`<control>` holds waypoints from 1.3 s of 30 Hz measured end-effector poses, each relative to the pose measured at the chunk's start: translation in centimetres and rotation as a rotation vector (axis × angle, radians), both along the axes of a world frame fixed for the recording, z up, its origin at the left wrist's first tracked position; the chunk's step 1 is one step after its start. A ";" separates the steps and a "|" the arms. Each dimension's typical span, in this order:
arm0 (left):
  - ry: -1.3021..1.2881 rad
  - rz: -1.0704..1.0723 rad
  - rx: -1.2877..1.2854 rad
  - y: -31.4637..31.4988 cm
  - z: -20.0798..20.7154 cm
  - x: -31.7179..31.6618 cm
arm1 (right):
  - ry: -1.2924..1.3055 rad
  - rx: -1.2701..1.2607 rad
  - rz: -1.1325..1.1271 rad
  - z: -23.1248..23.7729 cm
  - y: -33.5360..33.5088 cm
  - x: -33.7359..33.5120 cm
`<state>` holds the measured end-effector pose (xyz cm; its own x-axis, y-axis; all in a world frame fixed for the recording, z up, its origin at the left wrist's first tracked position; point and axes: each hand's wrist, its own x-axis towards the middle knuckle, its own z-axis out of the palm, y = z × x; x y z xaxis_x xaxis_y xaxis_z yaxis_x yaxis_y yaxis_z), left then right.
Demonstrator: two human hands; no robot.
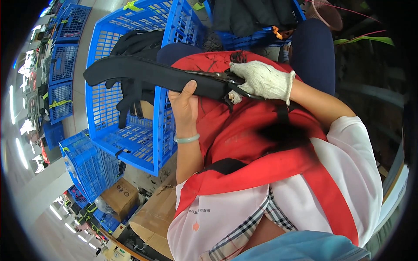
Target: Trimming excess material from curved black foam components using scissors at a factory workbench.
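A long black padded strap (139, 71) with a rounded far end lies across my lap, reaching left over the rim of a blue crate. My left hand (187, 102) is closed on the strap's lower edge, thumb on top. On my right hand (265, 80) is a white knitted glove, and its fingers are wrapped round a pair of scissors (228, 77). The blades lie along the upper edge of the strap, pointing left. Whether they are parted I cannot tell. Dark scraps (204, 65) are scattered on my red apron (230, 135) around the strap.
The blue crate (163, 139) at my left holds more black pieces (135, 45). Another blue crate (261, 39) with black padded pieces stands beyond my knees, near a pink basket (324, 15). Cardboard boxes (154, 217) and stacked blue crates (89, 165) are at the lower left.
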<state>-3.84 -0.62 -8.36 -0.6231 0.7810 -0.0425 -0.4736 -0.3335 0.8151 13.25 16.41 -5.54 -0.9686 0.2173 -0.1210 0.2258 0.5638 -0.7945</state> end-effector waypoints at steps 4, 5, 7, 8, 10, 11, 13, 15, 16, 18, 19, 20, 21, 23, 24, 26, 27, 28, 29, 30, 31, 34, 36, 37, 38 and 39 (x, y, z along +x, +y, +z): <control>-0.026 0.061 -0.010 1.2 0.8 0.6 | 0.036 -0.058 0.036 -0.3 1.1 -0.9; -0.024 0.054 -0.007 1.3 0.7 0.5 | 0.037 -0.055 0.030 -0.4 1.1 -0.9; -0.027 0.036 -0.007 1.2 0.4 0.2 | 0.016 0.013 0.018 -0.5 0.8 -0.9; -0.025 0.035 -0.008 1.2 0.2 0.2 | 0.063 0.047 0.000 -0.9 0.6 -0.9; -0.043 0.035 -0.056 1.3 0.2 0.4 | 0.038 0.011 -0.009 -0.7 0.4 -0.8; -0.041 0.034 -0.059 1.5 0.0 0.5 | 0.011 -0.024 -0.016 -0.6 0.5 -0.7; -0.062 0.025 -0.059 1.8 -0.2 0.4 | 0.040 -0.059 -0.011 -0.7 1.1 -0.6; -0.064 0.007 -0.059 1.9 -0.2 0.4 | 0.036 0.004 -0.027 -1.5 1.6 -0.4; -0.069 -0.009 -0.056 2.0 -0.2 0.4 | 0.038 0.002 -0.027 -1.9 2.0 -0.3; -0.031 -0.027 -0.103 1.8 0.4 -0.6 | -0.026 -0.204 -0.028 -2.1 2.5 -0.6; 0.003 -0.045 -0.149 1.6 0.8 -1.1 | -0.021 -0.213 -0.009 -1.7 2.5 -0.7; 0.009 -0.025 -0.160 1.8 0.7 -1.0 | -0.045 -0.076 -0.034 -1.0 2.5 -0.4; -0.024 -0.011 -0.154 2.4 0.5 -0.6 | -0.059 0.057 -0.052 -0.4 2.2 -0.6; -0.059 -0.045 -0.095 3.1 -0.1 -0.2 | 0.065 -0.489 -0.180 -3.0 1.7 -0.3; -0.065 -0.045 -0.078 3.3 -0.1 0.0 | 0.041 -0.496 -0.166 -2.7 1.6 -0.3; -0.082 -0.021 -0.100 3.1 -0.3 0.1 | 0.005 -0.421 -0.138 -2.0 1.5 0.0; -0.096 -0.018 -0.097 3.2 -0.4 0.4 | -0.014 -0.336 -0.138 -2.0 1.6 0.1; -0.090 -0.003 -0.107 3.2 -0.3 0.5 | 0.040 -0.396 -0.140 -1.8 1.6 0.0; -0.103 -0.012 -0.101 3.2 -0.2 0.6 | 0.051 -0.102 -0.098 -1.6 1.5 0.0; -0.119 -0.026 -0.095 3.2 -0.1 0.7 | 0.060 -0.130 -0.094 -1.5 1.5 0.0; -0.117 -0.021 -0.102 3.1 -0.1 0.6 | 0.069 -0.158 -0.092 -1.5 1.5 0.0; -0.129 -0.037 -0.085 2.9 -0.2 0.5 | 0.001 -0.745 -0.193 -1.4 1.0 -0.1; -0.146 -0.049 -0.057 2.9 -0.2 0.6 | 0.021 -0.416 -0.153 -1.7 1.2 -0.2; -0.145 -0.048 -0.058 3.0 -0.2 0.9 | 0.040 -0.086 -0.115 -1.8 1.2 -0.2; -0.133 -0.039 -0.057 3.1 -0.1 1.3 | 0.041 -0.087 -0.114 -1.9 1.2 -0.1; -0.120 -0.026 -0.051 3.1 0.0 1.5 | 0.069 -0.178 -0.119 -1.9 1.1 -0.1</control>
<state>-2.38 2.43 -8.33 -0.5903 0.7920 -0.1560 -0.5770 -0.2789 0.7677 13.12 17.48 -7.47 -0.9447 0.3117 -0.1022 0.2240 0.3855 -0.8951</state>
